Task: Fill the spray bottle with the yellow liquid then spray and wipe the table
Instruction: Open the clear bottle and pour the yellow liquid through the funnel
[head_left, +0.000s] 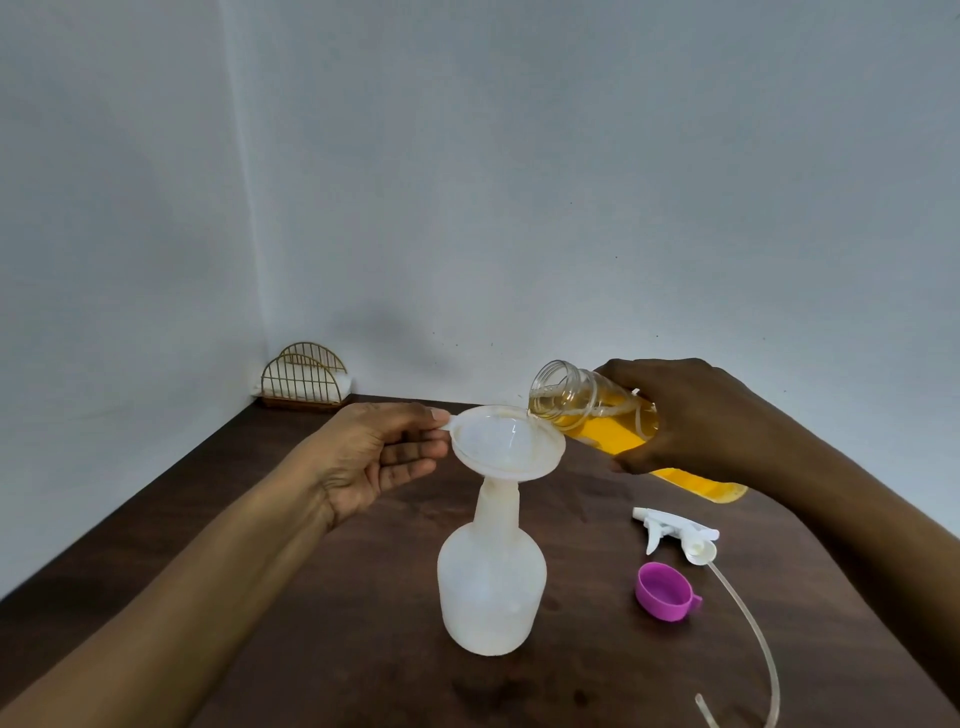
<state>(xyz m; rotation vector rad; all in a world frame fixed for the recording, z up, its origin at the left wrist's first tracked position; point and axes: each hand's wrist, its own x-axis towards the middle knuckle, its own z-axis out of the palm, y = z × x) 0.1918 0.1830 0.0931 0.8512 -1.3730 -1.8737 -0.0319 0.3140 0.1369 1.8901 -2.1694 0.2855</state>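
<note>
Over the dark wooden table (363, 649) my left hand (374, 457) pinches the white plastic funnel (506, 441) steady; at two o'clock my right hand (691, 415) grips the tilted clear yellow-liquid bottle (613, 436).

Gold wire holder (304, 382), purple cap (666, 592)

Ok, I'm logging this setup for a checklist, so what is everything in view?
spray bottle: one, cloudy white, upright, centre
funnel: one, white, seated in the spray bottle's neck
pouring bottle: one, clear with yellow liquid, tilted over the funnel
spray head: one, white with tube, lying right of the spray bottle
cap: one, purple, beside the spray head
wire rack: one, gold, far left corner
table: one, dark brown wood
left hand: one, pinches the funnel's tab
right hand: one, grips the pouring bottle
</note>
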